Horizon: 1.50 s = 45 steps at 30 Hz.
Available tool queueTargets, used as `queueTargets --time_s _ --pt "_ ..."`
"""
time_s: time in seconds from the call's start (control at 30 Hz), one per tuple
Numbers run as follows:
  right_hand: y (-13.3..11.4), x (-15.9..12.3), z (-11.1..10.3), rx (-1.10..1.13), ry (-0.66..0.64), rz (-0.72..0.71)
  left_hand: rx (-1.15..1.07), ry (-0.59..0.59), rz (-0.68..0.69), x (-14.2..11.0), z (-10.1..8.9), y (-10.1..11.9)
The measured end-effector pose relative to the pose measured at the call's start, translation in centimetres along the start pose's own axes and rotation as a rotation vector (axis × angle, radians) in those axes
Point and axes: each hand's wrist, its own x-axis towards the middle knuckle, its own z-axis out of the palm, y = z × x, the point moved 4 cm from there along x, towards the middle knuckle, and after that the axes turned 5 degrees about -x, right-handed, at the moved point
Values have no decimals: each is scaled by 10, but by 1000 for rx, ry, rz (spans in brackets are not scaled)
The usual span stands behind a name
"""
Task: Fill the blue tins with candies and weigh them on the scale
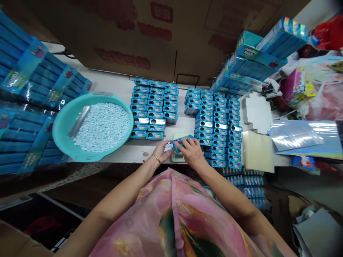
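My left hand (160, 151) is cupped around a small heap of pale candies (168, 146), palm up near the table's front edge. My right hand (194, 152) grips a small blue candy box (178, 143), tilted, with one end against the candies. Partly hidden beneath the box and fingers is a pale green kitchen scale (177, 157). Farther left stands a turquoise basin (57, 132) with many of the same candies (103, 125) in it, and a metal scoop (79, 121) lies on them.
Rows of blue boxes (154, 103) stand behind my left hand; more rows (219, 132) stand right of my right hand. Wrapped box packs (29, 78) rise at far left. A large cardboard carton (160, 39) closes off the back. Cream cards (257, 151) lie at right.
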Motion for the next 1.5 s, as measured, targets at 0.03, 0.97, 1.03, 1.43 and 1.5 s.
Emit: queueTargets --time_s 0.03,0.97,1.03,1.43,1.5 --pt "3 -2 2 48 0 28 0 1 2 0 -1 1" --pt "-92 7 64 302 -335 -241 66 215 -219 -76 -61 -2" --pt "-95 6 63 317 -396 -265 88 245 -228 -80 -68 -1" --pt "-94 -4 68 272 -294 -222 99 243 -281 -74 -61 -3" --pt "-85 -7 62 341 -257 -214 112 197 -281 -71 -58 -4"
